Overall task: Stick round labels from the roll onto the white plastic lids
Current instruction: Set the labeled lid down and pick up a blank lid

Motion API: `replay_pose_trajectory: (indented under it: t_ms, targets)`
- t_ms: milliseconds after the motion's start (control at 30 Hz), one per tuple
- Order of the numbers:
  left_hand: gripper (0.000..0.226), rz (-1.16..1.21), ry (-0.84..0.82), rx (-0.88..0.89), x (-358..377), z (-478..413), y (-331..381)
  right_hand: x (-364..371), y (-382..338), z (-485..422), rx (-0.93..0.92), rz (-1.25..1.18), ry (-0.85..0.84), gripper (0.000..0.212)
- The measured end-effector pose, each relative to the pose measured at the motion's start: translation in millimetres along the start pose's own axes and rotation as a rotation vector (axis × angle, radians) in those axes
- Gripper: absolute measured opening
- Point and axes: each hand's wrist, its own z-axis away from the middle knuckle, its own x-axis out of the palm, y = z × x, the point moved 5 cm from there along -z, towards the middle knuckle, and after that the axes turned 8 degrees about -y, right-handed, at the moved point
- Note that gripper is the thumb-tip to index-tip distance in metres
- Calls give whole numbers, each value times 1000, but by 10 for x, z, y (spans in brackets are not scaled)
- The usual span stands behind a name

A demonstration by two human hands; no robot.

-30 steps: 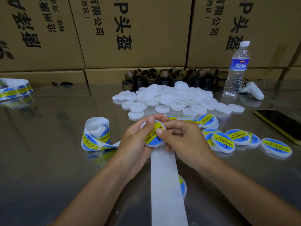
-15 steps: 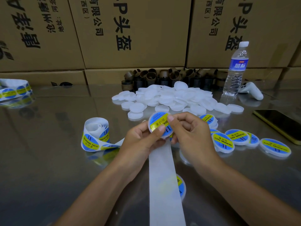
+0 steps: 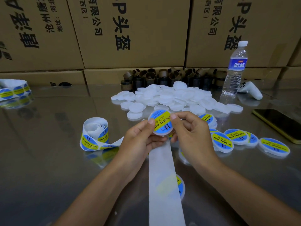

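— What is taken in first?
— Printed cardboard boxes point(image 3: 130, 30) are stacked along the back, and a glossy table point(image 3: 40, 160) is spread before them.

— What is laid on it?
— A pile of plain white lids point(image 3: 171, 97) is heaped at the far middle, in front of a cluster of brown cardboard cores point(image 3: 162, 75). A bare white backing strip point(image 3: 164, 185) is run from the near edge up under the hands, and a tail of it is seen leading left to the label roll point(image 3: 95, 132), which is stood on edge left of centre.

— And the hands?
— The left hand point(image 3: 140, 141) and the right hand point(image 3: 193, 134) are held close together above the strip, just short of the pile. One held lid point(image 3: 161, 123) is gripped between them: a thumb is pressed on each side of its blue and yellow label, and the fingers are curled behind it. Its labelled face is tilted toward the camera.

— What smaller things are noted?
— A water bottle point(image 3: 235, 69) is stood upright at the far right, with a white controller point(image 3: 251, 91) just beside it. A dark phone point(image 3: 280, 124) is laid flat near the right edge. A second roll point(image 3: 14, 90) is cut off by the left edge. Finished lids point(image 3: 274, 146) are scattered right of the hands, some overlapping, and a further lid point(image 3: 181, 187) is partly covered by the strip near the front.
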Motion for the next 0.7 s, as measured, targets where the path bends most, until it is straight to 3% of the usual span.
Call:
replay_pose_trajectory:
  t_ms: [67,167,433,700]
  targets:
    - [27,18,14,5,-5,7,9,34,10,-4,-3,4,-53,2]
    - [25,44,41,-4,-20,5,8,71,22,4,-13,55,-94,14]
    - [38,-41,-33,51,9,16,16,58,43,-2,-13,26,-40,16]
    - [37,-51,-10,55,-10,3,10,37,58,-17,-25,11,-44,6]
